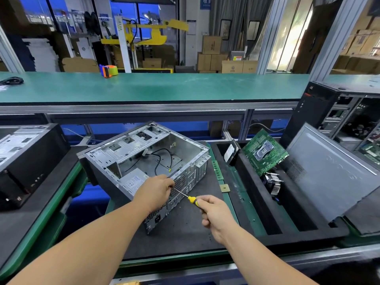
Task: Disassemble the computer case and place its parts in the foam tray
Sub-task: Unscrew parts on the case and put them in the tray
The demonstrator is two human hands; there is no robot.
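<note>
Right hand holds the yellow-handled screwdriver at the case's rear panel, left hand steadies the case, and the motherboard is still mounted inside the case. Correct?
Not quite: the head view shows the motherboard already out, leaning in the foam tray. The rest holds.

Look past your work and you'll see a long green bench (144,87) running across the view. On it, toward the left, sits an orange and green tape dispenser (108,71), and at its far left edge lies a coiled black cable (12,80). Behind the bench stand stacked cardboard boxes (211,54) and a yellow machine frame (148,33).
</note>
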